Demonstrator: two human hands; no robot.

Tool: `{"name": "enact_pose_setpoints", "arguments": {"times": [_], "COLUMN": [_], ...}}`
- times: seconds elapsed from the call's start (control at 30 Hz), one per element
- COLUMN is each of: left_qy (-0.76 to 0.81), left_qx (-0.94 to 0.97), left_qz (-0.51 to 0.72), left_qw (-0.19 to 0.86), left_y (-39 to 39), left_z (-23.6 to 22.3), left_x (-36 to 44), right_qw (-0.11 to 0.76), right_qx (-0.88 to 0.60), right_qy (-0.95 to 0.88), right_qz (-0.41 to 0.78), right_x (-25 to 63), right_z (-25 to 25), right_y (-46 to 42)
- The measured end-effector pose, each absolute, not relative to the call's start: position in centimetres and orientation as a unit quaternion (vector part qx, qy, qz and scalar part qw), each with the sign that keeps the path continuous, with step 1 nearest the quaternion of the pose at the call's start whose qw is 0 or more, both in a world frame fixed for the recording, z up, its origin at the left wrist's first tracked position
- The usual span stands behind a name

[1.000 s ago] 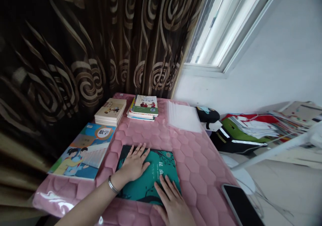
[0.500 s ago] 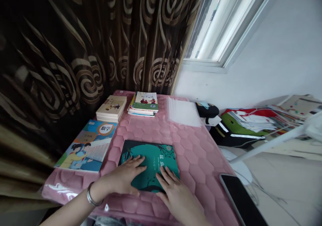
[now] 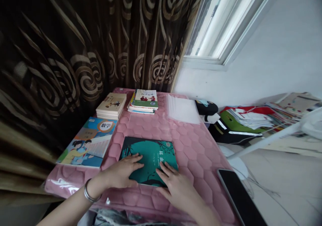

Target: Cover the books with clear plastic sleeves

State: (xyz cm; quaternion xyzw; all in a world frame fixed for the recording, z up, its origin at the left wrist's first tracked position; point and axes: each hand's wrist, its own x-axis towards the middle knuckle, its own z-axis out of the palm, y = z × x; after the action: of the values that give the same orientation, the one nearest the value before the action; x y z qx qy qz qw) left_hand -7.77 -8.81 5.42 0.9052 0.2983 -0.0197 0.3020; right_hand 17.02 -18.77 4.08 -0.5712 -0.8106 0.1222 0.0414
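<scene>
A teal green book [image 3: 151,153] lies flat on the pink quilted table cover [image 3: 191,145] near the front edge. My left hand [image 3: 120,172], with a metal bracelet at the wrist, rests open on the book's near left part. On the near right corner lies my right hand [image 3: 176,185], fingers flat and spread. Neither hand grips anything.
A colourful textbook [image 3: 88,142] lies to the left. Two book stacks [image 3: 112,105] [image 3: 144,101] and clear plastic sleeves [image 3: 182,110] sit at the back. A dark phone [image 3: 238,199] lies at the front right. Brown curtains hang behind; piled papers and a bag lie right.
Both hands have slid toward me over the book, from its middle to its near edge. The view has shifted slightly, showing more of the table's front edge.
</scene>
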Motion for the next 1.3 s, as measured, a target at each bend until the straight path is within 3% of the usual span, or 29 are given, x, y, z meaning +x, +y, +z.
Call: {"name": "enact_pose_setpoints", "arguments": {"times": [0.17, 0.43, 0.6, 0.73, 0.93, 1.3], "left_qy": [0.308, 0.323, 0.423, 0.465, 0.531, 0.612], "left_qx": [0.903, 0.907, 0.824, 0.721, 0.660, 0.658], "left_qz": [-0.027, 0.039, 0.186, 0.319, 0.421, 0.352], "left_qw": [0.297, 0.269, 0.329, 0.403, 0.325, 0.264], "left_y": [-9.0, -8.3, -6.1, -4.1, -0.9, 4.2], "left_z": [6.5, 9.2, 9.2, 6.8, 4.0, 1.7], "left_x": [-7.6, -8.7, -10.3, -10.0, -7.5, -6.3], "right_qw": [0.016, 0.083, 0.087, 0.150, 0.257, 0.202], "right_qx": [-0.572, -0.567, -0.631, -0.620, -0.581, -0.577], "right_qy": [-0.807, -0.801, -0.769, -0.767, -0.752, -0.788], "right_qz": [0.144, 0.175, 0.050, -0.066, -0.174, -0.070], "right_x": [16.9, 18.3, 19.4, 20.0, 16.3, 11.2], "right_z": [5.5, 7.0, 7.7, 8.1, 9.9, 4.2], "right_y": [-18.3, -17.3, -15.0, -12.7, -9.9, -4.8]}}
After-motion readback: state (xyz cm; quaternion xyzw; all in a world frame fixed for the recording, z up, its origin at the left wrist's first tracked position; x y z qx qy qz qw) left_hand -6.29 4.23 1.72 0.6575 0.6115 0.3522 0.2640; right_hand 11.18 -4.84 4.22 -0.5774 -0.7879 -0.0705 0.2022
